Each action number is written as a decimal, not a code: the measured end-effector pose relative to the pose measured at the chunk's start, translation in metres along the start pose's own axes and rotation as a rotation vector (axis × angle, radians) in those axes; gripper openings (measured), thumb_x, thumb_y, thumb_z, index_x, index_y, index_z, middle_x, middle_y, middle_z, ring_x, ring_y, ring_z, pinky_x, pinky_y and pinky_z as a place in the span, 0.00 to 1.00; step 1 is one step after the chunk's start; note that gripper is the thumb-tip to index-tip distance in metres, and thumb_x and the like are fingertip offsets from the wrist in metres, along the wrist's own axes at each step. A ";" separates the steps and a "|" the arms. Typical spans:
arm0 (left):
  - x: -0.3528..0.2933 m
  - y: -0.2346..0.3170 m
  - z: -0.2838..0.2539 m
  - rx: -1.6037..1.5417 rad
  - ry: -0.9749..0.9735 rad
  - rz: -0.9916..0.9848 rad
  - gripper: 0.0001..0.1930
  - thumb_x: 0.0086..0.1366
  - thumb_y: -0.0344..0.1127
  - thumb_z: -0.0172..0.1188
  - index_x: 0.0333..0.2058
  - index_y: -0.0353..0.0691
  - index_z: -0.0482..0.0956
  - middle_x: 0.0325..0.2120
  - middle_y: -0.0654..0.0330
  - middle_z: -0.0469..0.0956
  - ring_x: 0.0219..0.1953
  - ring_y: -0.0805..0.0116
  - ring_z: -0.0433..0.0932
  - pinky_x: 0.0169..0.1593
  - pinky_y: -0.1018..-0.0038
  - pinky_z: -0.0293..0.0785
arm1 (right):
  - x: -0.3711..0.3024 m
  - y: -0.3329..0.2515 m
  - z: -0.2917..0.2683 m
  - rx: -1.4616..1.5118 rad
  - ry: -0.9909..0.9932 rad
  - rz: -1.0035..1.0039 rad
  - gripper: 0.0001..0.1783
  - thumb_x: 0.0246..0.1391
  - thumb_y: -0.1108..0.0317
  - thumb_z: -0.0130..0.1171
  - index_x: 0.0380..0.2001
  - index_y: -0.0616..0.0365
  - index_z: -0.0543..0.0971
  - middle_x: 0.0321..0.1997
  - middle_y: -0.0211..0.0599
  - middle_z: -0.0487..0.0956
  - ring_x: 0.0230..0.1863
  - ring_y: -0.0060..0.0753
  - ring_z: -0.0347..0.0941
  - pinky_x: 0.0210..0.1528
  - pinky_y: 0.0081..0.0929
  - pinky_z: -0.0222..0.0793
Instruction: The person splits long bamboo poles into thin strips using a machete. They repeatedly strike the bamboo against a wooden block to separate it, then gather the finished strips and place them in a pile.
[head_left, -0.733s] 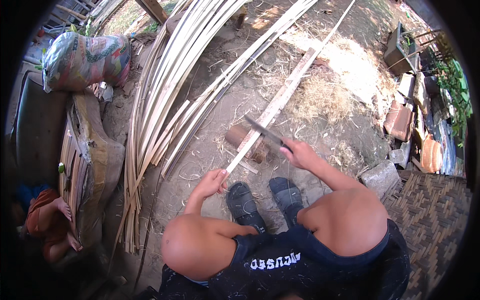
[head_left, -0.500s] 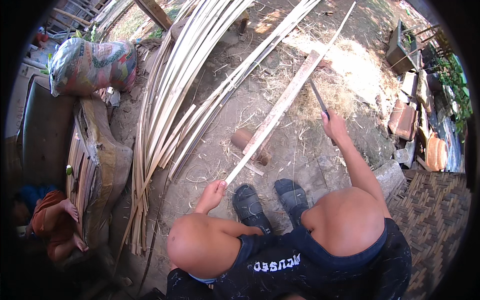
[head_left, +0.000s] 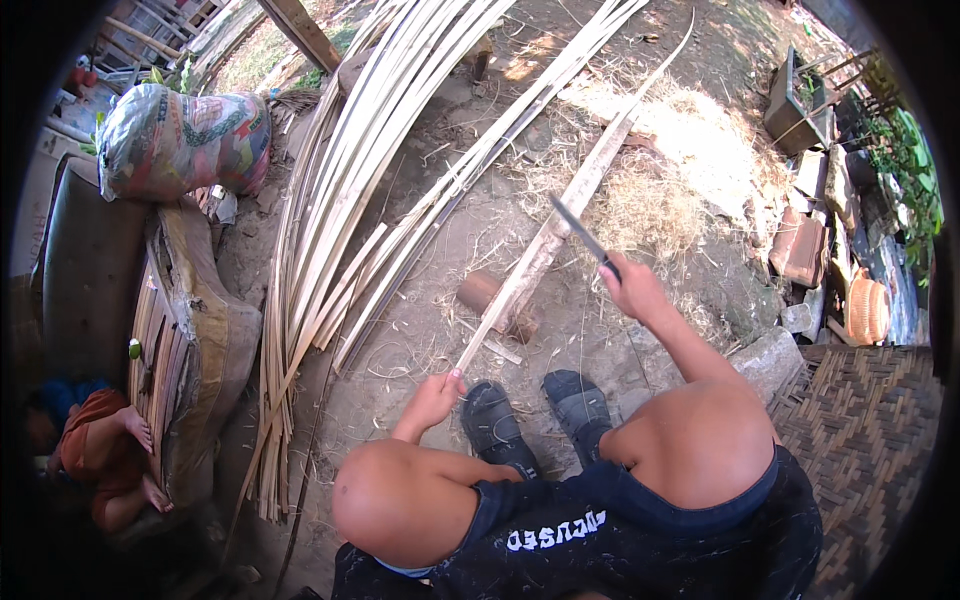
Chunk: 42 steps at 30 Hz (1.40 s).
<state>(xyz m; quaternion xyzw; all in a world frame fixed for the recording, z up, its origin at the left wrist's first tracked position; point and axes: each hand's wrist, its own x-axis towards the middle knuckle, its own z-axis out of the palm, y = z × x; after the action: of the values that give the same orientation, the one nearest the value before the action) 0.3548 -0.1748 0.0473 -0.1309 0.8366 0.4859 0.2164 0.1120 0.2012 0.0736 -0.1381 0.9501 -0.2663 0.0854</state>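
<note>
My left hand (head_left: 430, 402) pinches the near end of a long pale bamboo strip (head_left: 664, 66). The strip runs away from me along a narrow wooden board (head_left: 600, 165), which slopes over a short log (head_left: 482, 291) on the ground. In my right hand (head_left: 638, 290) is a knife (head_left: 580, 228) with a dark handle. Its blade points up and to the left and crosses over the middle of the board. Whether the edge touches the strip I cannot tell.
Long bamboo strips (head_left: 350, 170) lie in a large bundle on the left. Beyond them are a stuffed sack (head_left: 185, 140) and a worn seat (head_left: 215, 340), with another person's bare legs (head_left: 115, 440) beside it. Shavings (head_left: 650, 205) litter the ground. A woven mat (head_left: 860, 430) is at right.
My right hand has brought the knife left and nearer to me, from beside the board to over it. My left hand has shifted slightly right and nearer, still gripping the strip.
</note>
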 end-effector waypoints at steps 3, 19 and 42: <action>0.002 0.025 0.001 -0.243 -0.174 -0.256 0.24 0.76 0.48 0.42 0.28 0.36 0.75 0.13 0.65 0.67 0.13 0.74 0.63 0.20 0.74 0.64 | -0.048 -0.027 0.030 0.047 -0.179 -0.227 0.19 0.65 0.53 0.51 0.49 0.55 0.75 0.28 0.52 0.79 0.29 0.55 0.78 0.34 0.48 0.77; -0.041 0.004 -0.015 -0.397 -0.094 -0.363 0.23 0.74 0.51 0.48 0.31 0.36 0.77 0.14 0.67 0.69 0.15 0.80 0.65 0.19 0.78 0.59 | -0.046 -0.038 0.043 0.067 -0.192 -0.183 0.20 0.64 0.51 0.52 0.53 0.48 0.74 0.29 0.54 0.79 0.30 0.59 0.78 0.34 0.48 0.76; -0.012 -0.001 0.005 -0.276 0.082 -0.192 0.21 0.72 0.49 0.53 0.32 0.34 0.81 0.15 0.63 0.75 0.19 0.79 0.71 0.23 0.76 0.65 | -0.026 -0.002 0.038 -0.020 -0.113 -0.226 0.22 0.65 0.50 0.50 0.52 0.53 0.75 0.35 0.53 0.80 0.33 0.57 0.79 0.36 0.47 0.76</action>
<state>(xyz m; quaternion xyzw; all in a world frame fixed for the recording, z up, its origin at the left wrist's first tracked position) 0.3669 -0.1706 0.0501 -0.2582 0.7536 0.5677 0.2075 0.1456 0.1890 0.0448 -0.2599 0.9247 -0.2567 0.1068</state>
